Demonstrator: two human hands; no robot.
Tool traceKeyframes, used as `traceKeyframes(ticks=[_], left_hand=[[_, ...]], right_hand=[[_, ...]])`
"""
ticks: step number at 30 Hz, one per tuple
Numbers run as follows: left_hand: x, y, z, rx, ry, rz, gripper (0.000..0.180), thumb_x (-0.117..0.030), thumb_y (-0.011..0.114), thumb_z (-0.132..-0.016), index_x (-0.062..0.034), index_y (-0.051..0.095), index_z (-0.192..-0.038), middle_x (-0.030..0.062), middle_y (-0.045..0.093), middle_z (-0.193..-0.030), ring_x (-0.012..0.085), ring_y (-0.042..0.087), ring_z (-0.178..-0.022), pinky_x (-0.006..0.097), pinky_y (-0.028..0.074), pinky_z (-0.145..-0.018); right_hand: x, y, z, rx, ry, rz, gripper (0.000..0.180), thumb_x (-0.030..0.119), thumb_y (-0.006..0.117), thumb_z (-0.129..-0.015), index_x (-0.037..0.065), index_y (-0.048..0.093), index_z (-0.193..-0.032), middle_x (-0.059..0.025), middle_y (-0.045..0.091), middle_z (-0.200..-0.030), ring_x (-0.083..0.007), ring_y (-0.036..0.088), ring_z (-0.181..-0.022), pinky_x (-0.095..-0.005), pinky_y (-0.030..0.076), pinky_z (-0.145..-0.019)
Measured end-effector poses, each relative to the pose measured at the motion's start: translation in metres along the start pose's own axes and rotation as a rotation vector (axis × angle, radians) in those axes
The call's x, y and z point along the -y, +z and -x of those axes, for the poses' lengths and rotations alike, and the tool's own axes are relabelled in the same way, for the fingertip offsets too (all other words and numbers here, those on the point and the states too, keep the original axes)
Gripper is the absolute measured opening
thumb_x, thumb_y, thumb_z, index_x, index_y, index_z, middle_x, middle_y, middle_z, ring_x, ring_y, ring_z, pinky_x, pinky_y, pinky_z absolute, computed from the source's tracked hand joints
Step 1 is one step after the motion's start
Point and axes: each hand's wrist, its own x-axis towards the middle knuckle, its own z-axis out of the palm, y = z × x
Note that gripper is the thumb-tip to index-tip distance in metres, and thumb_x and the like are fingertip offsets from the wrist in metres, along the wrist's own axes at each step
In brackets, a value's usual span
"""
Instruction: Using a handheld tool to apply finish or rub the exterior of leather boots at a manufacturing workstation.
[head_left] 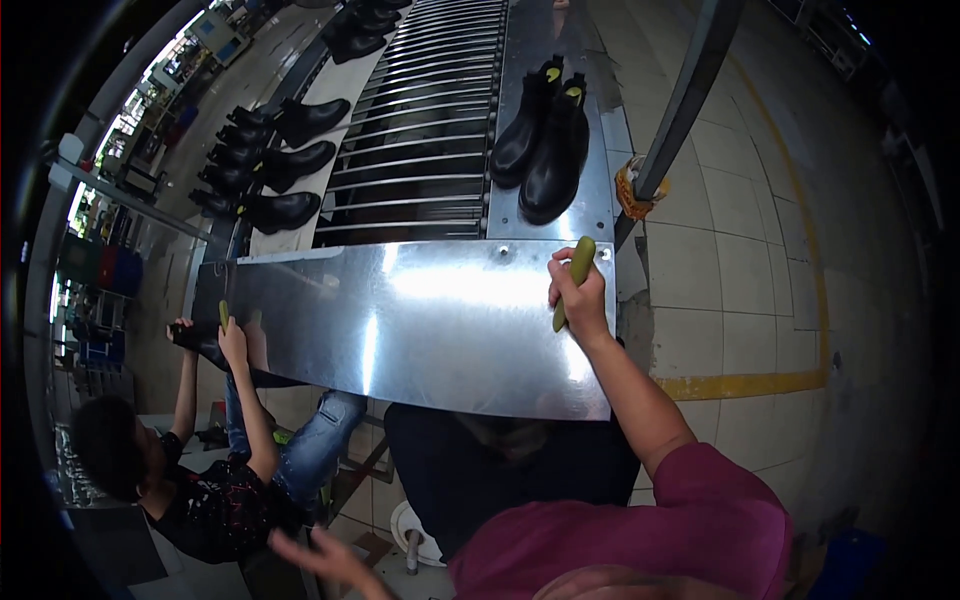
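Observation:
My right hand (585, 298) is closed around an olive-green stick with rounded ends (580, 262), just above the right end of a shiny metal tabletop (440, 340). My left hand (325, 558) is low at the bottom of the view, off the table, with its fingers spread and nothing in it. Beyond the table, nearest to my right hand, a pair of black ankle boots (552, 165) stands upright on a metal side strip. Yellow-green pull tabs show at their tops.
A roller conveyor (415, 150) runs away from the table. Several black boots (280, 210) line its left side. At the left, a seated co-worker (215, 500) holds a black boot (205, 342) and a similar green stick (223, 315). A metal post (690, 100) rises at the right.

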Motion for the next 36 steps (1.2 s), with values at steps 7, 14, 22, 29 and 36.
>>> traceKeyframes(ticks=[7,14,22,29,36], left_hand=[[-0.252,0.244,-0.065,0.62,0.432,0.582,0.059,-0.012,0.071,-0.093,0.0016,0.051,-0.148,0.0215,0.057,-0.148,0.034,0.051,-0.141,0.043,0.037,-0.118],[-0.47,0.436,-0.099,0.686,0.475,0.785,0.083,-0.034,0.079,-0.086,-0.0012,0.041,-0.152,0.028,0.058,-0.14,0.0468,0.055,-0.13,0.047,0.044,-0.11],[-0.54,0.44,-0.103,0.628,0.339,0.372,0.06,-0.04,0.088,-0.077,-0.0043,0.063,-0.119,0.0164,0.07,-0.115,0.038,0.067,-0.108,0.05,0.054,-0.09],[-0.44,0.37,-0.101,0.63,0.016,0.914,0.055,-0.035,0.087,-0.084,-0.0007,0.067,-0.121,0.0164,0.074,-0.116,0.0254,0.07,-0.103,0.035,0.051,-0.094],[-0.285,0.247,-0.029,0.48,-0.616,1.251,0.041,-0.03,0.071,-0.099,0.0022,0.063,-0.124,0.0076,0.069,-0.111,0.0153,0.067,-0.093,0.029,0.054,-0.087]], right_hand=[[-0.005,0.005,0.003,-0.094,-0.133,0.158,0.02,0.019,0.07,-0.095,0.003,0.064,-0.106,-0.0003,0.057,-0.062,-0.0105,0.058,-0.054,-0.0272,0.046,-0.055],[-0.001,0.006,-0.001,-0.057,-0.078,0.172,0.021,0.017,0.068,-0.098,0.001,0.062,-0.11,0.0009,0.056,-0.061,-0.0089,0.056,-0.052,-0.0273,0.044,-0.051],[-0.008,0.001,-0.011,-0.148,-0.161,0.256,0.025,0.025,0.072,-0.096,0.003,0.066,-0.107,-0.007,0.064,-0.066,-0.0197,0.063,-0.06,-0.035,0.05,-0.062],[-0.002,0.0,-0.007,-0.217,-0.056,-0.058,0.026,0.025,0.063,-0.104,0.003,0.057,-0.115,0.0008,0.053,-0.063,-0.0085,0.051,-0.054,-0.025,0.04,-0.054],[0.004,0.007,-0.01,-0.186,-0.032,0.051,0.027,0.025,0.069,-0.098,0.005,0.06,-0.112,0.0018,0.055,-0.064,-0.0083,0.054,-0.053,-0.0263,0.043,-0.051]])
